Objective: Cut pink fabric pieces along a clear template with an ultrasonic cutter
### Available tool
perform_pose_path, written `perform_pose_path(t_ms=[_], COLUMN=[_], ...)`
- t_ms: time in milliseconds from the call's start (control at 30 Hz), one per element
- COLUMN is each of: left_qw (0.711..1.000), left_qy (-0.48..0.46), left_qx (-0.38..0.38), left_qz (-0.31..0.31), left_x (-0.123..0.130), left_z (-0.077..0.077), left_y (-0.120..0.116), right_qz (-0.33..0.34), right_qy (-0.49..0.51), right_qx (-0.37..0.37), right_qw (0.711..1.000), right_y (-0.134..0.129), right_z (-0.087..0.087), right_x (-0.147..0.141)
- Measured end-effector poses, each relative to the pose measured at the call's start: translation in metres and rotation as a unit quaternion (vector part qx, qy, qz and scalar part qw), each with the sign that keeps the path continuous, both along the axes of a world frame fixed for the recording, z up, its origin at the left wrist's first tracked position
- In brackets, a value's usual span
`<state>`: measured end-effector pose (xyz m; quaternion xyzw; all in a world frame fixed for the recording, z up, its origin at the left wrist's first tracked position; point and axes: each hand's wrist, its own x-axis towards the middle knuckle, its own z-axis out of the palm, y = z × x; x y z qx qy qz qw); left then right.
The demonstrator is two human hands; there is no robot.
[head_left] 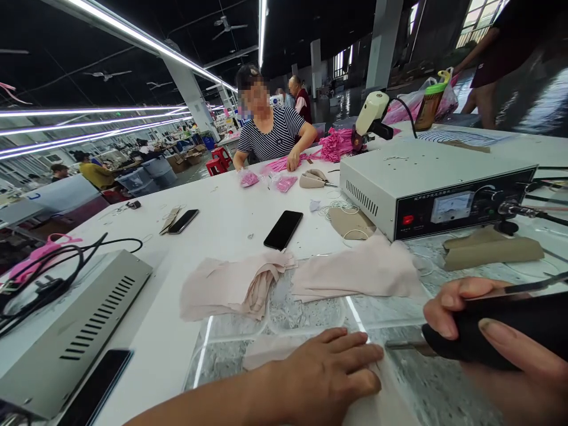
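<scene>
My left hand [335,370] lies flat, fingers stretched out, pressing a pale pink fabric piece [264,350] onto a grey marbled sheet [306,310]. In my right hand [492,331] is a black handheld ultrasonic cutter [470,331], gripped between thumb and fingers. Its metal tip points left, close to my left fingertips and the fabric edge. Beyond my hands sit two piles of pale pink fabric, a left stack [231,287] with folded edges and a right stack [355,269]. Part of the fabric under my left hand is hidden.
A grey control box [435,177] with a meter and cables stands at right, olive fabric [492,247] before it. Another grey box [84,331] is at left. Phones, including a black phone [284,229], lie about. A co-worker [273,133] handles pink bundles across the table.
</scene>
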<state>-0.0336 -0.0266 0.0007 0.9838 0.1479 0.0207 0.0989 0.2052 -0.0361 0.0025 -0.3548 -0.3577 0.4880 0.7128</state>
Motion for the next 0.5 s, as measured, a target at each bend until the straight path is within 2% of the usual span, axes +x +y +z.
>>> perform_pose_path(t_ms=[167, 400, 500], left_qw=[1.0, 1.0, 0.999], left_qy=[0.0, -0.027, -0.031], left_qx=[-0.007, -0.005, -0.008], left_qz=[0.001, 0.002, 0.005], left_x=[0.0015, 0.0007, 0.0003], left_z=[0.0008, -0.004, -0.0051], left_y=[-0.0004, -0.0002, -0.0008], right_qz=[0.003, 0.01, 0.013], right_qy=[-0.009, -0.022, -0.039], right_qx=[-0.003, -0.001, -0.004], right_qw=[1.0, 1.0, 0.999], right_y=[0.0033, 0.0004, 0.0017], right_z=[0.0089, 0.0007, 0.0032], right_x=[-0.0059, 0.0001, 0.0009])
